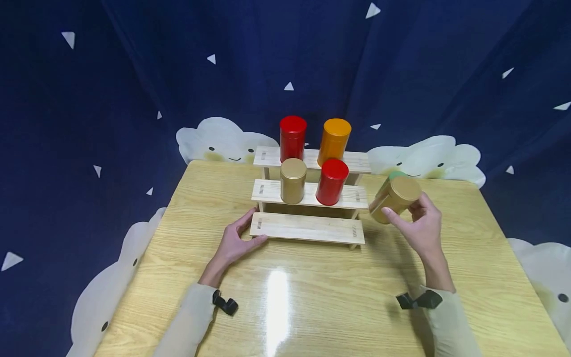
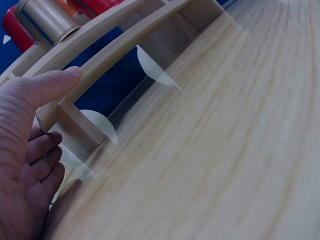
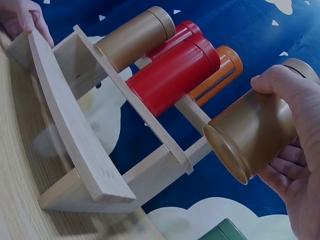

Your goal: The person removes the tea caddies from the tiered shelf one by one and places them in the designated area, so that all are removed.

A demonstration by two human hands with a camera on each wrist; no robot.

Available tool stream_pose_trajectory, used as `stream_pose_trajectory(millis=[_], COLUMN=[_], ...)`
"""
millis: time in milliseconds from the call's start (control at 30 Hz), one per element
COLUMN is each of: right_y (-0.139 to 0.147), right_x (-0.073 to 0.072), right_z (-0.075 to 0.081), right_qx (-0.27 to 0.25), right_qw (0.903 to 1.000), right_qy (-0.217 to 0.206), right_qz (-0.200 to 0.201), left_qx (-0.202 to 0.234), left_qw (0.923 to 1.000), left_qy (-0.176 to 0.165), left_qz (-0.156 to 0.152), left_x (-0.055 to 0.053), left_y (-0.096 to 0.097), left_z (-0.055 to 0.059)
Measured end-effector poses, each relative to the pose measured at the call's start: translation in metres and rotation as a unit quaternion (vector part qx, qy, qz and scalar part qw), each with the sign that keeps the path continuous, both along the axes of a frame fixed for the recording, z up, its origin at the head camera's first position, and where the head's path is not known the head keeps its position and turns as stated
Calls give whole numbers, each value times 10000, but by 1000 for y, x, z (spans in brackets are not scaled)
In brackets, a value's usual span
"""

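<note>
My right hand (image 1: 424, 225) holds a gold canister (image 1: 396, 198) tilted, thumb on its near side, to the right of a three-tier wooden display rack (image 1: 308, 227). Part of a green canister (image 3: 225, 232) shows low in the right wrist view; the gold one mostly hides it in the head view. My left hand (image 1: 233, 242) grips the left end of the rack's lowest step, the thumb at the front edge and the fingers around the end. On the middle step stand a gold canister (image 1: 293, 182) and a red canister (image 1: 332, 183).
The top step carries another red canister (image 1: 292, 139) and an orange canister (image 1: 334, 141). The rack stands on a wood-grain table (image 1: 200, 198). Behind it hangs a dark blue curtain (image 1: 250, 59) with white triangles and clouds.
</note>
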State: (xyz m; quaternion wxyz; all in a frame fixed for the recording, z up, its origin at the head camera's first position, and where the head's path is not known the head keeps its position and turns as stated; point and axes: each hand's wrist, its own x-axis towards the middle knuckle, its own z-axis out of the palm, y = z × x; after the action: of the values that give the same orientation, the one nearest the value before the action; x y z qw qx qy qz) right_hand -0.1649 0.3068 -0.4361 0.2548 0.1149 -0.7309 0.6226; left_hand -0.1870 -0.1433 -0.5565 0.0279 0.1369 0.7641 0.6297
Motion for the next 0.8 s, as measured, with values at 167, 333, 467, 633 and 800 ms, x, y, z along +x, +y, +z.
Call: stream_pose_trajectory(millis=[167, 333, 467, 633, 800], right_y=[4, 9, 14, 18, 24], right_x=[-1, -2, -4, -5, -7], right_z=[-1, -1, -3, -6, -11], right_qx=[-59, 114, 122, 119, 232], right_qw=[9998, 9988, 9980, 9965, 9929], right_qy=[-83, -169, -228, -345, -534], right_qz=[-192, -450, -580, -746, -1035], left_qx=[-34, -48, -104, -160, -202], left_qw=[10000, 9999, 9998, 9998, 9997], left_qy=[-50, -90, -119, -87, -43], left_qz=[26, 51, 87, 96, 123], left_x=[-1, 0, 1, 2, 2], left_y=[2, 1, 0, 0, 0], left_z=[0, 0, 0, 0, 0])
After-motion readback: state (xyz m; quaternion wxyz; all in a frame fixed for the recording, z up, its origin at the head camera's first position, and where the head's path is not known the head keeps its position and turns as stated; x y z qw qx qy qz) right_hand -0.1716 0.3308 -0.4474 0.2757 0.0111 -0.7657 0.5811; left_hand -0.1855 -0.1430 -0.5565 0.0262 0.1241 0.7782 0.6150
